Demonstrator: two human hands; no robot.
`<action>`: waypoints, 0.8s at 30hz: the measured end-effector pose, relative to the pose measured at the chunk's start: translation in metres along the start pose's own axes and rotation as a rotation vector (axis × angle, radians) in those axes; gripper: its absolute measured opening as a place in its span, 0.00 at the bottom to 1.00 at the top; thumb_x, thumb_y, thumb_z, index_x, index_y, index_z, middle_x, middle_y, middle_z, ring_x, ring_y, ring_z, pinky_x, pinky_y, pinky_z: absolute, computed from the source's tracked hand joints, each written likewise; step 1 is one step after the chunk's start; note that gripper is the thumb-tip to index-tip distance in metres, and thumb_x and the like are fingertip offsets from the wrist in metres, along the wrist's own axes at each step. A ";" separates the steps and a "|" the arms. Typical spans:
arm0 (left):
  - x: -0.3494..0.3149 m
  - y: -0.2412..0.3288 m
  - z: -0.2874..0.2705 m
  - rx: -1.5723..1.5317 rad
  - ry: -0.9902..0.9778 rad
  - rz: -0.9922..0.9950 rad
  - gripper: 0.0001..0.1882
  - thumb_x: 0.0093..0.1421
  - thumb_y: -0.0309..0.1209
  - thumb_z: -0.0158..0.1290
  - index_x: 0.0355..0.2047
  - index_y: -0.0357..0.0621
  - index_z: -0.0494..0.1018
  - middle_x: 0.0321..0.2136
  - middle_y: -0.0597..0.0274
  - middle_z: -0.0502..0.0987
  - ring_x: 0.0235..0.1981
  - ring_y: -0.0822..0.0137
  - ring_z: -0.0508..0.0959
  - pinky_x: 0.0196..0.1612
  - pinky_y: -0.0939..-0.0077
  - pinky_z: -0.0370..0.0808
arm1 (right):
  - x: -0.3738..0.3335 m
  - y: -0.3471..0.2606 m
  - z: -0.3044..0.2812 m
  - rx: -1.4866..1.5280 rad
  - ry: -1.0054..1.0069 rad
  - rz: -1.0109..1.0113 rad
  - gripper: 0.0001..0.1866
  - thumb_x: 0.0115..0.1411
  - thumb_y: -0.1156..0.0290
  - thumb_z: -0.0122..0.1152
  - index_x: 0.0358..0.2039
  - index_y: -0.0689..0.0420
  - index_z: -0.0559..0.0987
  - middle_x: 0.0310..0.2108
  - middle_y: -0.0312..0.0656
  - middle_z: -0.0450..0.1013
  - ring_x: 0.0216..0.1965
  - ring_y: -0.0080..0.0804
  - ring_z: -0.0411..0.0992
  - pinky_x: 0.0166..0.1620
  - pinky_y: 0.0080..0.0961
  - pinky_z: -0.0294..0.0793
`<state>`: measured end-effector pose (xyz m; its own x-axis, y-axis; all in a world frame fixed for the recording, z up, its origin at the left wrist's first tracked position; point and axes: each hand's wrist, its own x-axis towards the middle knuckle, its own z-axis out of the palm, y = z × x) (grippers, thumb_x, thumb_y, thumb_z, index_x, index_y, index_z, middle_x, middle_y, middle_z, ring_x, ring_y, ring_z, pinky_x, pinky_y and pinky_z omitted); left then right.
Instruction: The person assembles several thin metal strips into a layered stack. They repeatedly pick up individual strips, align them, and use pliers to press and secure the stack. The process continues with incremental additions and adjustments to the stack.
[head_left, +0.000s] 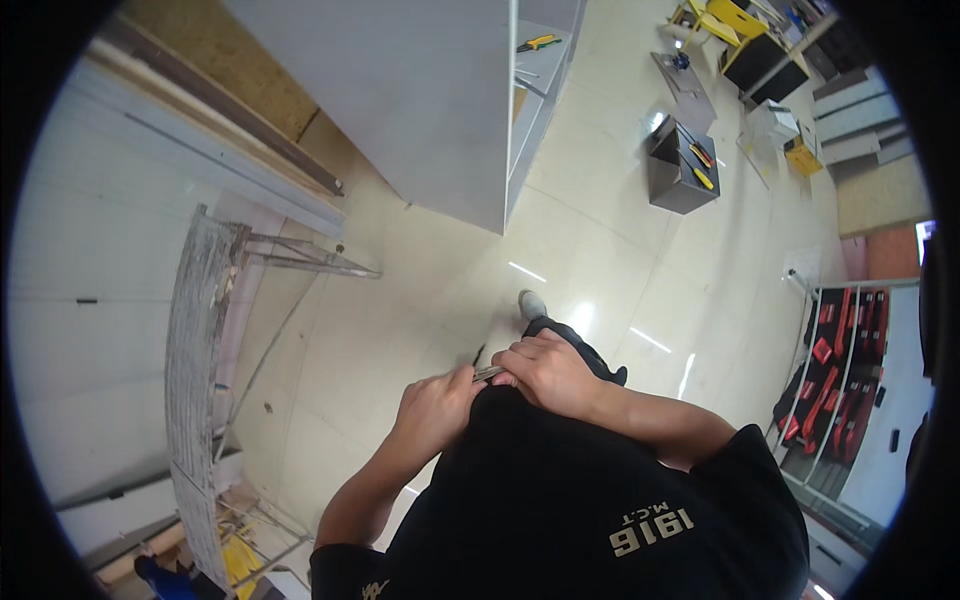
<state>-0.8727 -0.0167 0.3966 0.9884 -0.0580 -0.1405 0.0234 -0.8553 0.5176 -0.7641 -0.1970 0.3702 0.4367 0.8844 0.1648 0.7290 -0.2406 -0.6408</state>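
Note:
Both my hands meet in front of my black shirt at waist height, over the tiled floor. My left hand point(437, 408) is closed, its thumb and fingers pinching one end of a thin, silvery-grey piece point(487, 374). At the other end my right hand point(552, 370) curls its fingers round the same piece. Only a short stretch of it shows between the hands, so its kind cannot be made out. A thin dark tip point(479, 355) sticks out just beyond my left fingers; whether it belongs to the piece is unclear.
A tall grey cabinet point(400, 90) stands ahead, with yellow-and-green-handled pliers point(540, 43) on its shelf. Screwdrivers point(698, 160) lie on a dark box point(680, 185) at front right. A worn work bench point(200, 330) stands left; a rack with red-and-black items point(840, 370) stands right.

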 end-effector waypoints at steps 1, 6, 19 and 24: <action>0.015 0.003 -0.002 0.049 0.058 0.064 0.11 0.61 0.33 0.53 0.28 0.38 0.67 0.20 0.53 0.75 0.22 0.53 0.78 0.23 0.61 0.73 | 0.002 0.008 -0.005 0.007 0.044 0.014 0.10 0.58 0.62 0.59 0.33 0.54 0.74 0.26 0.38 0.73 0.32 0.35 0.74 0.37 0.30 0.68; 0.078 0.021 0.000 0.133 0.201 0.197 0.09 0.59 0.31 0.53 0.30 0.39 0.68 0.24 0.54 0.76 0.25 0.55 0.77 0.27 0.62 0.73 | 0.012 0.051 -0.024 0.120 0.163 -0.015 0.09 0.57 0.65 0.61 0.32 0.55 0.74 0.24 0.39 0.71 0.30 0.38 0.72 0.35 0.33 0.70; 0.162 0.033 -0.016 0.248 0.031 -0.018 0.07 0.60 0.31 0.50 0.28 0.42 0.67 0.18 0.58 0.71 0.18 0.59 0.74 0.21 0.67 0.69 | 0.062 0.150 -0.075 0.996 -0.187 0.189 0.19 0.57 0.64 0.66 0.46 0.58 0.73 0.36 0.47 0.78 0.37 0.43 0.77 0.40 0.32 0.75; 0.163 0.009 -0.030 -0.067 -0.166 -0.266 0.12 0.63 0.37 0.49 0.32 0.41 0.69 0.23 0.56 0.76 0.25 0.53 0.77 0.27 0.62 0.71 | 0.097 0.152 -0.076 0.765 -0.211 0.095 0.10 0.61 0.67 0.61 0.40 0.59 0.76 0.34 0.47 0.77 0.35 0.45 0.76 0.38 0.32 0.74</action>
<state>-0.7068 -0.0186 0.4035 0.9084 0.0750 -0.4114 0.2929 -0.8161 0.4981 -0.5713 -0.1781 0.3458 0.3139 0.9494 -0.0125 0.0961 -0.0449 -0.9944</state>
